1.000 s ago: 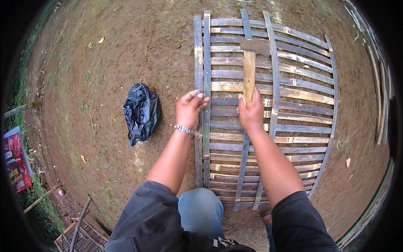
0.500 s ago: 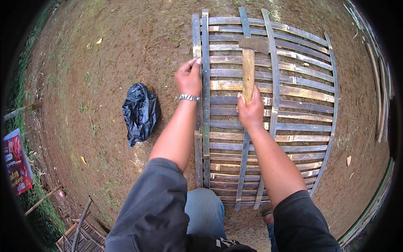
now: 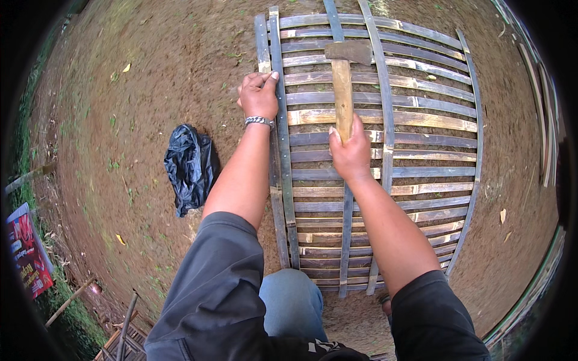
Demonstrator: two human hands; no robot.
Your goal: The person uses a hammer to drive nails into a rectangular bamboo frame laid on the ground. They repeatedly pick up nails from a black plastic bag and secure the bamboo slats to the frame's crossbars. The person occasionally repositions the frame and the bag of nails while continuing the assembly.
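Observation:
A slatted bamboo panel [image 3: 376, 116] lies on the ground, long strips crossing its many slats. My right hand [image 3: 351, 150] is wrapped round the wooden handle of a hatchet [image 3: 342, 90], its dark metal head over the panel's far part. My left hand [image 3: 259, 96] is closed at the panel's left edge, thumb and fingers pinched by the outer bamboo strip [image 3: 262, 45]. What lies between those fingertips is too small to make out. Small dots like nail heads run along the strip beside it [image 3: 281, 129].
A crumpled black plastic bag [image 3: 191, 168] lies on the bare soil left of my left forearm. Long poles [image 3: 537, 108] lie at the far right. A printed banner [image 3: 29, 249] and a stick [image 3: 69, 302] are at the lower left, near a slatted bamboo structure [image 3: 123, 343].
The view has shifted a little, so the panel's far end sits further left and higher. My right hand still grips the hatchet, and my left hand stays pinched at the left edge strips.

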